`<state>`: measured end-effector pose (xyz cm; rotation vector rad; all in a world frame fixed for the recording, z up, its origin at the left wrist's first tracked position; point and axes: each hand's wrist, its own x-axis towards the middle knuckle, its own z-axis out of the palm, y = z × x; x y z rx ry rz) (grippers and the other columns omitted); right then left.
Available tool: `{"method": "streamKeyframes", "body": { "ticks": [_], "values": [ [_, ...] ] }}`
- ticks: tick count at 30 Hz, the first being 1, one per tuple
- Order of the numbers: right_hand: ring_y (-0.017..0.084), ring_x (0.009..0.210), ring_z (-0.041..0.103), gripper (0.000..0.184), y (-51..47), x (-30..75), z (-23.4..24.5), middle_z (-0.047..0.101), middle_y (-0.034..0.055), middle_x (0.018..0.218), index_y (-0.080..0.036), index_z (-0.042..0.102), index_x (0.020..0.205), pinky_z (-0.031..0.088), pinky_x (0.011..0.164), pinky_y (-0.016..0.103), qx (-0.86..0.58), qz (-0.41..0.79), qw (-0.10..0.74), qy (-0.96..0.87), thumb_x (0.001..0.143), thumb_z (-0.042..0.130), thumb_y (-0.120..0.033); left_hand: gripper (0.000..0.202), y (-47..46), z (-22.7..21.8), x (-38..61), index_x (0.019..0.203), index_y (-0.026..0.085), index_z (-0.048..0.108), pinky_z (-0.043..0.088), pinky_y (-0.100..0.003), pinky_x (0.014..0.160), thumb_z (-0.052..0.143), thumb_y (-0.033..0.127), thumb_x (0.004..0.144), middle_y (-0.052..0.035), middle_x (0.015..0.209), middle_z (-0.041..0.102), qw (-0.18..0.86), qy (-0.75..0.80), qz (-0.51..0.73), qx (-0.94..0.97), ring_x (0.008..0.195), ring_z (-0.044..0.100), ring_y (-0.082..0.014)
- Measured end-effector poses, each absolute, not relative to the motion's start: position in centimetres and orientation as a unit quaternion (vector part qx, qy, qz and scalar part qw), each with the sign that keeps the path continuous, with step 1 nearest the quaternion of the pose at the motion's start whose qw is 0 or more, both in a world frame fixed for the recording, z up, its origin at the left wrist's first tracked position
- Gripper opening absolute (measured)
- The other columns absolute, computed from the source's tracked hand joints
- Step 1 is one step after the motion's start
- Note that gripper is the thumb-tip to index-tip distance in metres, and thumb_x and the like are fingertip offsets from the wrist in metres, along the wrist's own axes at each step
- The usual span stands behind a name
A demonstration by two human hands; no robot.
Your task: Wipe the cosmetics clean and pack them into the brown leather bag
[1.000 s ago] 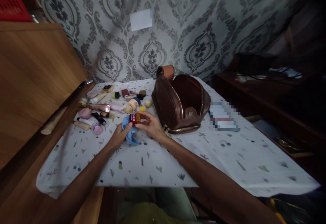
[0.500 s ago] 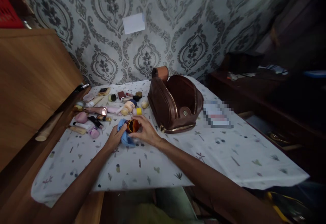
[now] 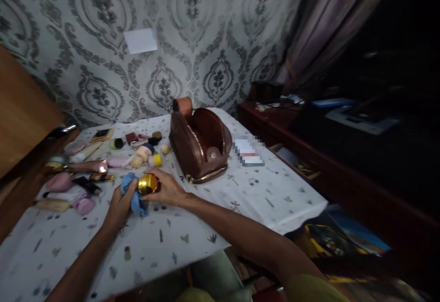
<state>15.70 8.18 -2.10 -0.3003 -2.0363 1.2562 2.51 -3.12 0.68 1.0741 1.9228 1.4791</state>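
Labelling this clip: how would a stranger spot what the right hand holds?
On the white printed tablecloth, look left of the open brown leather bag. The right hand holds a small container against a blue cloth. Unlike nearby cosmetic tubes, it is round, mirror-gold.

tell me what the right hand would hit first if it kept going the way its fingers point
The right hand points left and grips the gold-capped jar. Going straight on, it would likely press first into the blue cloth held by the left hand.

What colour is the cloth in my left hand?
Blue. The head view shows the cloth bunched in the left hand beside a shiny gold jar.
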Motion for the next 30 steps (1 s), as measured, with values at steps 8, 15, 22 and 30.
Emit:
{"method": "streamKeyframes", "body": {
  "ticks": [8, 15, 22, 30],
  "values": [
    [0.021, 0.095, 0.061, 0.054, 8.3, 16.4, -1.5, 0.058, 0.0044, 0.108, -0.022, 0.06, 0.113, 0.051, 0.086, 0.033, -0.179, 0.386, 0.273, -0.863, 0.067, 0.083, -0.036, 0.039, -3.2, 0.8, 2.9, 0.099, 0.022, 0.057, 0.052, -0.033, 0.072, 0.056, 0.056, 0.081, -0.0013, 0.081, 0.062, 0.1, 0.711, 0.45, 0.531, 0.076, 0.06, -0.022],
    [0.019, 0.086, 0.06, 0.042, 8.3, 16.4, -1.0, 0.058, 0.0034, 0.097, -0.018, 0.062, 0.105, 0.051, 0.079, 0.029, -0.173, 0.331, 0.254, -0.892, 0.071, 0.079, -0.036, 0.04, -2.8, -0.5, 2.6, 0.108, 0.022, 0.052, 0.051, -0.038, 0.081, 0.045, 0.055, 0.088, -0.0051, 0.098, 0.061, 0.009, 0.737, 0.333, 0.589, 0.091, 0.062, -0.0251],
    [0.021, 0.088, 0.063, 0.045, 8.2, 16.2, -1.4, 0.064, 0.0044, 0.099, -0.018, 0.065, 0.106, 0.051, 0.079, 0.031, -0.199, 0.32, 0.265, -0.888, 0.071, 0.078, -0.043, 0.029, -2.9, -0.9, 2.2, 0.097, 0.022, 0.056, 0.047, -0.03, 0.063, 0.036, 0.042, 0.096, -0.0044, 0.09, 0.062, -0.128, 0.705, 0.249, 0.652, 0.076, 0.062, -0.0213],
    [0.018, 0.083, 0.064, 0.042, 8.3, 16.3, -0.9, 0.068, 0.0, 0.088, -0.02, 0.07, 0.097, 0.049, 0.074, 0.026, -0.226, 0.4, 0.312, -0.831, 0.062, 0.085, -0.036, 0.017, -2.4, 2.1, 2.1, 0.087, 0.021, 0.06, 0.039, -0.028, 0.058, 0.043, 0.022, 0.091, -0.0059, 0.083, 0.066, -0.322, 0.604, 0.156, 0.712, 0.075, 0.063, -0.0206]
  ]
}}
